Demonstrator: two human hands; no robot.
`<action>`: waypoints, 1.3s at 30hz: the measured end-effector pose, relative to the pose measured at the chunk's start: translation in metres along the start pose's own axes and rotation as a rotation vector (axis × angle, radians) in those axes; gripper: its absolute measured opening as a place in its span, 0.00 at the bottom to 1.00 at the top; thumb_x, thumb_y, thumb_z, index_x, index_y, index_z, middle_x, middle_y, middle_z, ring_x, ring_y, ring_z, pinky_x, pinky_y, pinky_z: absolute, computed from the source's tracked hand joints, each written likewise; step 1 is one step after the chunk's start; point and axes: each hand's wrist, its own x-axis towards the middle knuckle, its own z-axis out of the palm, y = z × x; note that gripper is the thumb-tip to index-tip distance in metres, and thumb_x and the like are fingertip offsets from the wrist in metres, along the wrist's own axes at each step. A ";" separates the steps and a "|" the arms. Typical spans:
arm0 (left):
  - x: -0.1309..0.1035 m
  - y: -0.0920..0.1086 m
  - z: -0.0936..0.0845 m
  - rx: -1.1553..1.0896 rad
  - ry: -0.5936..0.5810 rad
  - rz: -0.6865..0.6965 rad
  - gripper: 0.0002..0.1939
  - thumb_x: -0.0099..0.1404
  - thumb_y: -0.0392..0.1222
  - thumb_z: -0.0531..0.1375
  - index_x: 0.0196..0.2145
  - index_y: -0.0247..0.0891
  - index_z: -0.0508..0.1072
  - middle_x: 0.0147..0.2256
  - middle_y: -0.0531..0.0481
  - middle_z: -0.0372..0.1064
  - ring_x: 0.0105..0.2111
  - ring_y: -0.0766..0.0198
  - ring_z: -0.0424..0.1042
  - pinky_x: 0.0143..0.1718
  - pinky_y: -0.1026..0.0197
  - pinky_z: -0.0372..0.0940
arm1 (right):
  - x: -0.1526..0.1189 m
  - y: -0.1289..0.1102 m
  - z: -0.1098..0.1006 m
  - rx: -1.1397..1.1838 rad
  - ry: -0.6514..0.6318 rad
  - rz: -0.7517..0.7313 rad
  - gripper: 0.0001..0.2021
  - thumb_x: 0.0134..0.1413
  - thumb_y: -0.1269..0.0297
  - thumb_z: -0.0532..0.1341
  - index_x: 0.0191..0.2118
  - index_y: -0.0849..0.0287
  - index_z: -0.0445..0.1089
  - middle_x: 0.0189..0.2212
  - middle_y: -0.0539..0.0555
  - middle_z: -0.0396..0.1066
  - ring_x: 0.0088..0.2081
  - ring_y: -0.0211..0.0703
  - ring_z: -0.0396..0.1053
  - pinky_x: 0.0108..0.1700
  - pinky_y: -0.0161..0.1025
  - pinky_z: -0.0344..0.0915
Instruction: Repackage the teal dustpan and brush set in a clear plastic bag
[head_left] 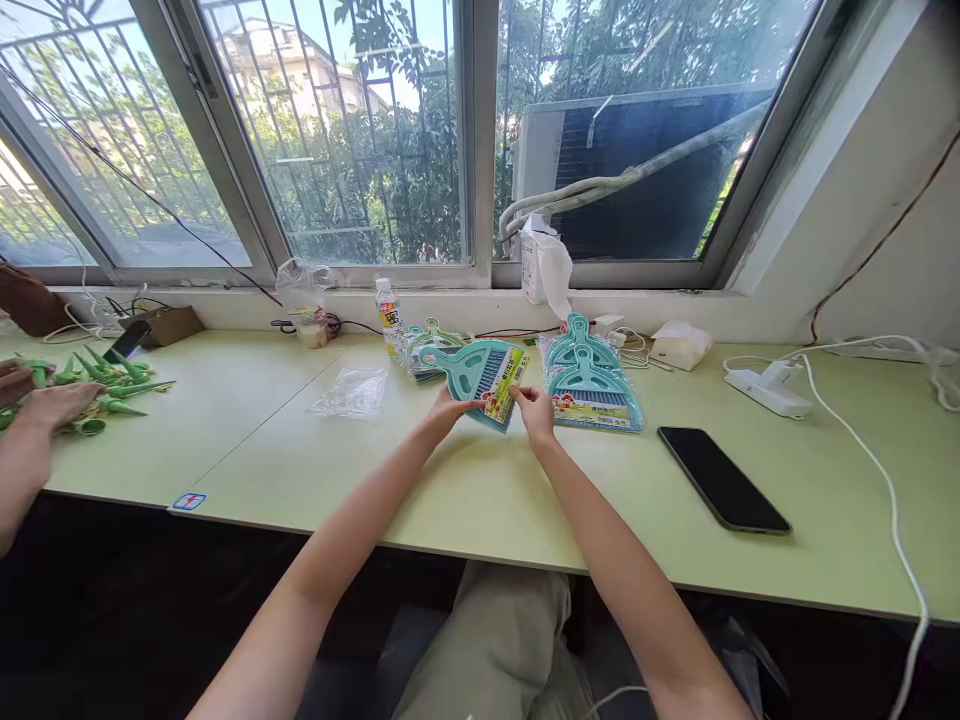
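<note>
A small teal dustpan-and-brush set (466, 370) is held up tilted over the table, its handle toward the upper left. Across its bristles lies a yellow printed label (504, 388). My left hand (450, 408) grips the set's lower left edge, thumb laid across the front. At the right edge my right hand (534, 408) pinches the label side between thumb and fingers. Close by on the right is a pile of similar teal sets (589, 378) in clear wrapping. Behind the held set, greener sets (431, 340) lie in plastic. A crumpled clear bag (351, 392) rests to the left.
A black phone (724, 480) and a white power strip (769, 390) with a trailing cable lie on the right. A bottle (388, 315) and tissue pack (541, 262) stand near the window. At far left, another person's hands (60, 405) handle green plastic pieces (112, 385).
</note>
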 end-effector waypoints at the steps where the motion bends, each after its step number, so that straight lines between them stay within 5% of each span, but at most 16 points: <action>1: 0.000 0.000 0.000 0.001 -0.009 -0.001 0.38 0.37 0.37 0.75 0.49 0.36 0.71 0.46 0.41 0.74 0.49 0.46 0.72 0.53 0.44 0.65 | 0.000 0.000 0.000 -0.005 0.005 0.002 0.15 0.45 0.48 0.63 0.28 0.57 0.72 0.32 0.54 0.77 0.32 0.46 0.70 0.33 0.38 0.59; 11: 0.005 -0.008 -0.006 -0.013 0.022 -0.019 0.37 0.35 0.35 0.75 0.46 0.35 0.71 0.45 0.41 0.75 0.48 0.46 0.73 0.53 0.44 0.65 | -0.003 -0.005 -0.001 -0.059 0.012 -0.021 0.15 0.45 0.49 0.63 0.29 0.57 0.71 0.31 0.54 0.76 0.32 0.45 0.69 0.33 0.38 0.57; 18: 0.008 -0.010 -0.014 -0.075 0.080 -0.015 0.36 0.38 0.33 0.73 0.47 0.37 0.70 0.45 0.43 0.75 0.47 0.50 0.73 0.54 0.46 0.65 | -0.003 -0.006 0.003 0.139 -0.007 -0.036 0.26 0.41 0.51 0.67 0.47 0.58 0.68 0.41 0.56 0.75 0.35 0.42 0.71 0.35 0.37 0.63; 23: 0.007 -0.008 -0.014 -0.078 0.065 -0.027 0.36 0.38 0.33 0.73 0.47 0.36 0.70 0.45 0.43 0.75 0.46 0.51 0.74 0.54 0.47 0.64 | -0.004 -0.010 0.006 0.409 -0.259 0.134 0.15 0.45 0.57 0.67 0.39 0.60 0.72 0.34 0.54 0.77 0.30 0.41 0.74 0.30 0.36 0.69; 34: 0.007 -0.004 -0.019 -0.022 -0.009 -0.056 0.35 0.41 0.35 0.73 0.49 0.36 0.70 0.45 0.42 0.74 0.44 0.54 0.74 0.51 0.50 0.67 | -0.011 -0.017 0.005 0.513 -0.223 0.184 0.09 0.43 0.65 0.69 0.32 0.61 0.71 0.26 0.52 0.77 0.22 0.39 0.72 0.25 0.36 0.71; 39: 0.007 0.017 -0.033 0.245 -0.070 -0.122 0.27 0.52 0.52 0.68 0.48 0.39 0.72 0.41 0.44 0.75 0.41 0.55 0.75 0.43 0.55 0.70 | -0.008 -0.020 0.002 0.508 -0.203 0.171 0.11 0.41 0.62 0.70 0.32 0.60 0.72 0.25 0.52 0.77 0.23 0.40 0.73 0.26 0.37 0.71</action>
